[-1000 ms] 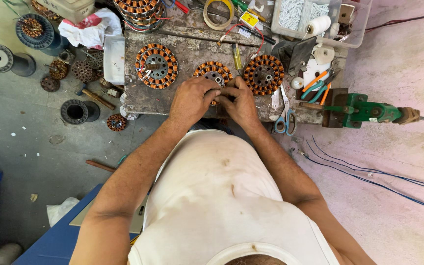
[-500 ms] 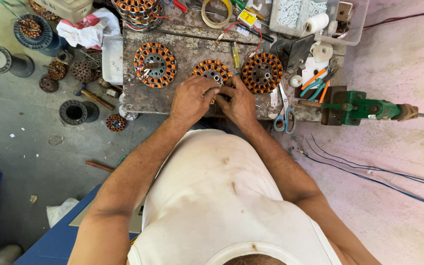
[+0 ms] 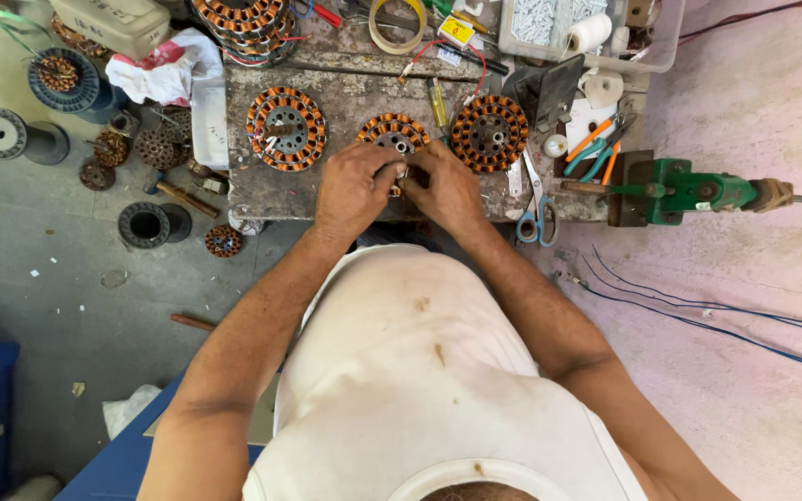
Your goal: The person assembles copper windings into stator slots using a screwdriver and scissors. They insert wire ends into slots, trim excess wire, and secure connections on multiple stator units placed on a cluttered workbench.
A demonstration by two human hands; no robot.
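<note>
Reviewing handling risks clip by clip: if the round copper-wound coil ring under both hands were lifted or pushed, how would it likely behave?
The coil ring looks like a metal core with copper windings, so probably rigid and heavy for its size. It lies flat on the bench, so unlikely to roll. The left hand and right hand work at its edge; thin wire ends there may snag.

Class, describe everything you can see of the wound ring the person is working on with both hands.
The middle stator ring is round, with orange copper-coloured coils around a grey metal hub. It lies flat on the worn workbench, between two similar rings. Its near half is hidden by the left hand and right hand, whose fingers meet on it.
</note>
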